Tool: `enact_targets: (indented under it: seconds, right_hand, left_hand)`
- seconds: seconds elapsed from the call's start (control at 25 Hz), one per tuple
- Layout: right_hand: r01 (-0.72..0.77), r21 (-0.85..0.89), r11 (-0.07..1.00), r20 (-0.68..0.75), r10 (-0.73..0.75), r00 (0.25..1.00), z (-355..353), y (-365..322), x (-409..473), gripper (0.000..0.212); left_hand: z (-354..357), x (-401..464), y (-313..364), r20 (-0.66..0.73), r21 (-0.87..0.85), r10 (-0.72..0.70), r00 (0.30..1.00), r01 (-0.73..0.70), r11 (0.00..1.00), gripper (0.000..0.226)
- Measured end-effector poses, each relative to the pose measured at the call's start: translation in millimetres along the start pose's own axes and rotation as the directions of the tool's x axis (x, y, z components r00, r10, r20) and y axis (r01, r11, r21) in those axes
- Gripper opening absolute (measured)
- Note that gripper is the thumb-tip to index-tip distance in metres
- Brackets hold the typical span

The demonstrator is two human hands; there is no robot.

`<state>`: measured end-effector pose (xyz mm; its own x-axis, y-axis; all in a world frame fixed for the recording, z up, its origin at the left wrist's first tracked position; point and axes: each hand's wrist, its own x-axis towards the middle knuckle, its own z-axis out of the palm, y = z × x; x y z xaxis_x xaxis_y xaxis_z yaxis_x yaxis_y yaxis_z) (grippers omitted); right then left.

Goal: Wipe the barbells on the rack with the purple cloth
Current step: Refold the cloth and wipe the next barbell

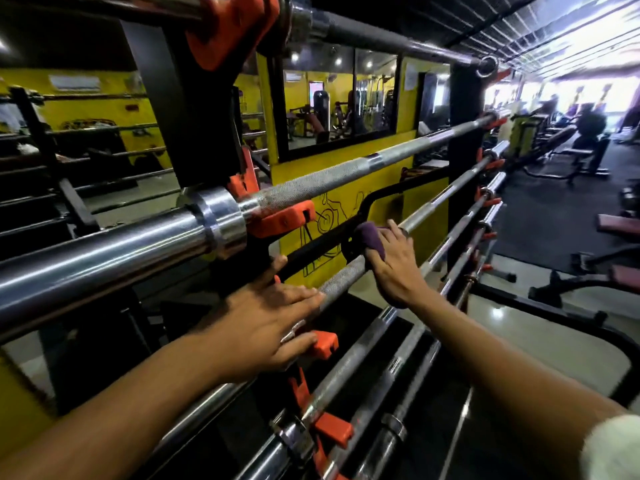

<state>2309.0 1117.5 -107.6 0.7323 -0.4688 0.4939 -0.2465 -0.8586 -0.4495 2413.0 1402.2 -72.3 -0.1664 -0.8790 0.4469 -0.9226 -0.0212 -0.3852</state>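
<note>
Right hand [391, 265] gripping purple cloth [372, 237]

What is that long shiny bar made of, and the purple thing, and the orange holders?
The barbell under the hands looks like bare steel: mirror-like smooth parts and a rough crosshatched grip. The purple cloth looks like soft woven fabric, since it bunches under the right hand. The orange holders look like matte moulded plastic or rubber; I can't tell which.
</note>
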Motion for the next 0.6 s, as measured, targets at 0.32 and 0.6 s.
enact_targets:
  seconds: [0.32, 0.6]
  right_hand:
    - [0.059, -0.043, 0.997, -0.127, -0.064, 0.99, 12, 16, 32, 0.042]
    - [0.075, -0.111, 0.991, -0.136, -0.09, 0.987, 13, 11, 42, 0.046]
  left_hand:
    - [0, -5, -4, 0.063, -0.049, -0.03, 0.998, 0.034, 0.998, 0.059]
    - [0, -5, -5, 0.117, -0.064, -0.046, 0.992, 0.054, 0.996, 0.059]
